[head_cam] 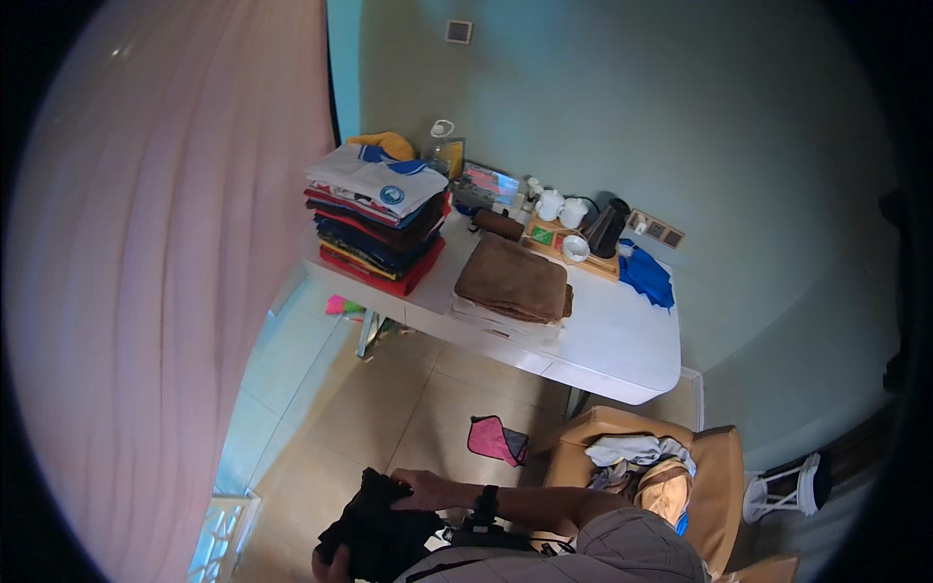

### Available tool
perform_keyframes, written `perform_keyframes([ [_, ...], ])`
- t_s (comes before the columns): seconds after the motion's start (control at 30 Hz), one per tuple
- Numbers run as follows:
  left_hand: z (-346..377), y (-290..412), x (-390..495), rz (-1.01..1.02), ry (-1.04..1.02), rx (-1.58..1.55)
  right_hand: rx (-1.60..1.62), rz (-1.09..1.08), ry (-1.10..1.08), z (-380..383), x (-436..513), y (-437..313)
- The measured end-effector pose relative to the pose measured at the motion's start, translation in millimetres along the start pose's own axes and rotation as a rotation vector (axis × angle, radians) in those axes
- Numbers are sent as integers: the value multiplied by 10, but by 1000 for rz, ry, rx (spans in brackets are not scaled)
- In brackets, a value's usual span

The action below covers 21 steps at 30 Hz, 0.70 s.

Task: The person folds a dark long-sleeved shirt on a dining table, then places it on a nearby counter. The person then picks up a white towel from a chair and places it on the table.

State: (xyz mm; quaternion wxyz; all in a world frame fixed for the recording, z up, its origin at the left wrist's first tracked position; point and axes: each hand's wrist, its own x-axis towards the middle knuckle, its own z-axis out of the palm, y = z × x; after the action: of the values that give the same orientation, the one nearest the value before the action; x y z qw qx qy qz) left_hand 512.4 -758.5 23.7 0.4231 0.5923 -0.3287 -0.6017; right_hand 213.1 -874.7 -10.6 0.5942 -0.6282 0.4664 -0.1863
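A bunched black cloth item (383,528), apparently a garment, hangs close to my body at the lower edge of the view. My right hand (419,490) grips its upper right side, with a black strap device (485,506) around that wrist. At its lower left, the fingers of my left hand (332,565) are closed on the same cloth; the rest of that hand is cut off or hidden. Farther off, a tall stack of folded clothes (379,218) stands on the white table (619,350), topped by a white shirt with a blue collar. Folded brown towels (514,280) lie beside it.
A wooden tray (609,268) holds white teapots (561,208), a cup and a dark kettle (609,227). Blue cloth (645,273) lies at its right. Clothes fill a tan armchair (718,503). On the floor is a pink-and-grey cloth (496,441). A pink curtain (160,291) hangs left.
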Motion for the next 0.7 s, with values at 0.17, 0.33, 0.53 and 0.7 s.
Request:
perform_keyframes([
  [0.17,58,448,904,-99,-175,67,1,60,191,-366,271,-51],
  [0.33,271,918,1603,-46,-385,147,261,146,339,-741,242,-505],
  [0.53,1052,988,2426,-154,-573,17,230,118,520,-1220,195,-363],
  [0.7,1658,961,2840,-223,-576,85,206,8,605,-1817,94,-531],
])
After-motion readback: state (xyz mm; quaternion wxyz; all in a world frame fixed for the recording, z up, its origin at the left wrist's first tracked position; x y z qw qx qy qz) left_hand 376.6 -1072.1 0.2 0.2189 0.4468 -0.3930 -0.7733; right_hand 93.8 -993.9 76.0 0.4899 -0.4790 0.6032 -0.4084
